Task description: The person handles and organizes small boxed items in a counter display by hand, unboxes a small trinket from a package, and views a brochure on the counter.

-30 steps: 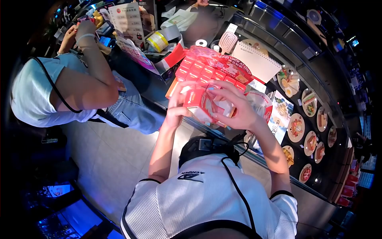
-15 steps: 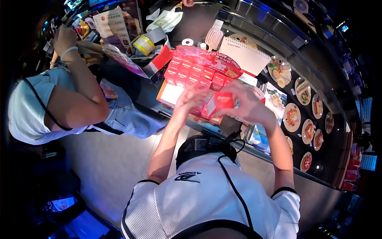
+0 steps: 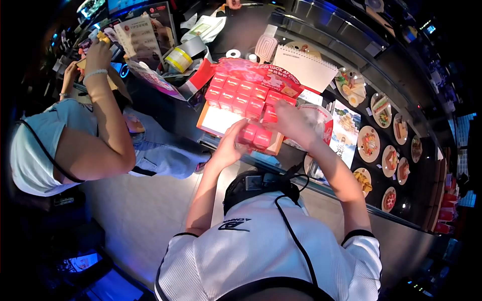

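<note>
Small red boxes with white lettering stand in rows in a display tray with a white bare part at its left front. My left hand is closed around the left side of a pair of red boxes at the tray's front edge. Over the right end of the rows is my right hand, smeared by motion. Its fingertips are at a red box there; whether they grip it is hidden by the blur. A red header card rises behind the rows.
A spiral-bound calendar and a pink paddle-shaped item stand behind the display. Plates of food fill the counter on the right. A tape roll lies left of the display. Another person stands at the left.
My right hand has moved from above the front of the tray, where it held a red box, back to the right-hand rows. My left hand has come down onto the front boxes.
</note>
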The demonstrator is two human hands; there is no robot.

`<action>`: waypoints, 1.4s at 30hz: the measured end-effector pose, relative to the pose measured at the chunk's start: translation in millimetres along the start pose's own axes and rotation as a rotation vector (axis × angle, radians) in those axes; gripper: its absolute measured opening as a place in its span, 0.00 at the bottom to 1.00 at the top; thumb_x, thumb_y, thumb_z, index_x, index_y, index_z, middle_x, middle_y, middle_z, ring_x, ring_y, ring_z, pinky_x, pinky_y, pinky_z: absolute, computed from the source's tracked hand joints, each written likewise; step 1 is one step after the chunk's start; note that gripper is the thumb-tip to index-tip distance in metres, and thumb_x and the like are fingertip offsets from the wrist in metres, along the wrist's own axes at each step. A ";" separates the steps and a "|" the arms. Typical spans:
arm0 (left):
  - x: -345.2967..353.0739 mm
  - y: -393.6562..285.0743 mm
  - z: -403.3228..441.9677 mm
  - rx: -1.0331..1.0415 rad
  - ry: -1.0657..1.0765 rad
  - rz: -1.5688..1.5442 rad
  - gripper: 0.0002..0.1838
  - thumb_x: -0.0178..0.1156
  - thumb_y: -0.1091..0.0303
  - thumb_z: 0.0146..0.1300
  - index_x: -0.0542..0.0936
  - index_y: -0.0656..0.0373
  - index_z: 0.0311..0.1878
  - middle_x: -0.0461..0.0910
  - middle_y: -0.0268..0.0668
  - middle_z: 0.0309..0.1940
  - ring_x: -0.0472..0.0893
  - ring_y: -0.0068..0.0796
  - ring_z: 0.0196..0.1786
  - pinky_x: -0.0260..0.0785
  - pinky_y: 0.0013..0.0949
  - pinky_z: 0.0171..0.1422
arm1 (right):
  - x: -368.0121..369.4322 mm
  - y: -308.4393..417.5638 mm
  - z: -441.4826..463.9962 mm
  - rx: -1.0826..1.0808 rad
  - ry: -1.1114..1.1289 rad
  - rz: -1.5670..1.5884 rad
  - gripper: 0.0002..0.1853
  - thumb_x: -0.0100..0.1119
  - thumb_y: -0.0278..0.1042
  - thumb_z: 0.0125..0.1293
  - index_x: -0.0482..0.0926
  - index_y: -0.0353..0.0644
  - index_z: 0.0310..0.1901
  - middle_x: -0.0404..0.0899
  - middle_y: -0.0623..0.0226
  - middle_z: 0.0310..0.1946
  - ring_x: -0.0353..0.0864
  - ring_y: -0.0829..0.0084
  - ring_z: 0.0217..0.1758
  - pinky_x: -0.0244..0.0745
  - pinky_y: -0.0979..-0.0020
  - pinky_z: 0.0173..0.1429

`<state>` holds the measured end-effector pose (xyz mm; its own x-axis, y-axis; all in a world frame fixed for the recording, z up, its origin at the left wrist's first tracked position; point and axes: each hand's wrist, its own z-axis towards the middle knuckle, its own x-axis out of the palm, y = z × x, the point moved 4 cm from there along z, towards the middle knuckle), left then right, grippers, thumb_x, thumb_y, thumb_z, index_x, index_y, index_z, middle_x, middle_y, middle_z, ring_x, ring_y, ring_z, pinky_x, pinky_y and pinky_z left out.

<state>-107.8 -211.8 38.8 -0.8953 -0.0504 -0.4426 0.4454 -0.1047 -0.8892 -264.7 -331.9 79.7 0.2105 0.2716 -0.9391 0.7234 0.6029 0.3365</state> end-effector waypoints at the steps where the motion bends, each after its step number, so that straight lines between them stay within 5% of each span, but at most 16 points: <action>1: 1.0 -1.7 -0.2 0.001 -0.002 -0.002 0.38 0.63 0.80 0.45 0.64 0.60 0.64 0.65 0.47 0.63 0.64 0.41 0.67 0.55 0.36 0.70 | 1.8 -0.3 1.9 0.038 0.016 -0.010 0.32 0.69 0.51 0.49 0.72 0.35 0.48 0.72 0.52 0.47 0.77 0.52 0.49 0.74 0.58 0.50; 4: 2.3 -2.9 1.3 -0.002 -0.001 -0.007 0.38 0.64 0.80 0.45 0.64 0.61 0.64 0.65 0.47 0.63 0.64 0.41 0.67 0.55 0.36 0.70 | 0.5 9.9 7.8 0.128 0.061 -0.043 0.30 0.68 0.50 0.49 0.73 0.35 0.47 0.69 0.54 0.49 0.75 0.52 0.51 0.73 0.57 0.51; 10: 3.1 -2.3 2.6 0.013 0.009 0.015 0.37 0.64 0.80 0.45 0.65 0.62 0.63 0.64 0.46 0.63 0.64 0.41 0.67 0.55 0.35 0.70 | 26.8 -0.4 20.1 -0.094 -0.145 -0.376 0.27 0.68 0.49 0.48 0.75 0.38 0.44 0.70 0.57 0.47 0.74 0.61 0.50 0.67 0.61 0.52; 16: 3.4 -7.0 2.1 0.018 0.000 0.049 0.36 0.64 0.79 0.46 0.66 0.63 0.62 0.64 0.46 0.63 0.64 0.42 0.67 0.56 0.35 0.70 | 17.7 9.2 12.9 -0.029 -0.224 -0.254 0.30 0.69 0.54 0.44 0.73 0.37 0.40 0.70 0.59 0.39 0.72 0.62 0.47 0.65 0.63 0.50; 25: 7.5 -2.2 2.5 0.034 -0.029 0.112 0.34 0.64 0.79 0.47 0.67 0.63 0.61 0.64 0.46 0.62 0.65 0.43 0.66 0.58 0.34 0.68 | 31.9 23.9 45.2 -0.051 -0.231 -0.342 0.35 0.68 0.56 0.45 0.71 0.35 0.46 0.68 0.53 0.49 0.69 0.60 0.53 0.64 0.61 0.57; 28: 7.4 -2.5 0.9 0.031 -0.010 0.132 0.35 0.64 0.79 0.47 0.67 0.62 0.62 0.64 0.45 0.63 0.65 0.44 0.66 0.60 0.35 0.67 | 41.5 24.6 48.8 -0.076 -0.295 -0.418 0.35 0.68 0.55 0.46 0.70 0.35 0.47 0.68 0.54 0.50 0.69 0.61 0.54 0.62 0.60 0.61; 31: 8.9 -2.6 -0.1 0.011 -0.005 0.165 0.36 0.65 0.80 0.46 0.66 0.60 0.62 0.62 0.45 0.64 0.65 0.45 0.66 0.61 0.35 0.66 | 39.6 27.2 47.1 -0.065 -0.288 -0.437 0.28 0.69 0.43 0.44 0.72 0.38 0.45 0.69 0.58 0.47 0.69 0.63 0.53 0.62 0.62 0.60; 34: 11.4 -6.9 -1.2 0.007 -0.032 0.177 0.38 0.67 0.78 0.45 0.65 0.60 0.63 0.61 0.44 0.65 0.64 0.46 0.66 0.61 0.35 0.66 | 26.4 29.0 41.6 -0.022 -0.216 -0.322 0.28 0.68 0.43 0.45 0.72 0.36 0.45 0.69 0.58 0.46 0.69 0.62 0.52 0.61 0.61 0.60; 37: 11.3 -10.1 0.2 0.032 -0.100 0.133 0.40 0.68 0.77 0.44 0.65 0.58 0.64 0.60 0.44 0.65 0.64 0.46 0.66 0.62 0.36 0.65 | -6.8 33.4 21.9 -0.173 -0.486 -0.153 0.24 0.67 0.42 0.47 0.73 0.35 0.41 0.70 0.57 0.43 0.70 0.60 0.50 0.62 0.60 0.58; 42: 11.7 2.6 0.6 0.036 -0.097 0.172 0.37 0.69 0.76 0.43 0.67 0.56 0.61 0.67 0.44 0.61 0.69 0.46 0.62 0.65 0.38 0.62 | -28.8 23.2 -8.9 -0.298 -0.400 0.084 0.13 0.61 0.35 0.53 0.72 0.36 0.36 0.71 0.57 0.36 0.71 0.58 0.46 0.64 0.61 0.54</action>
<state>-117.1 -213.3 31.4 -0.8026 -0.1663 -0.5728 0.5932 -0.1215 -0.7958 -259.8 -319.0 115.2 0.5378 0.0551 -0.8413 0.4858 0.7953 0.3626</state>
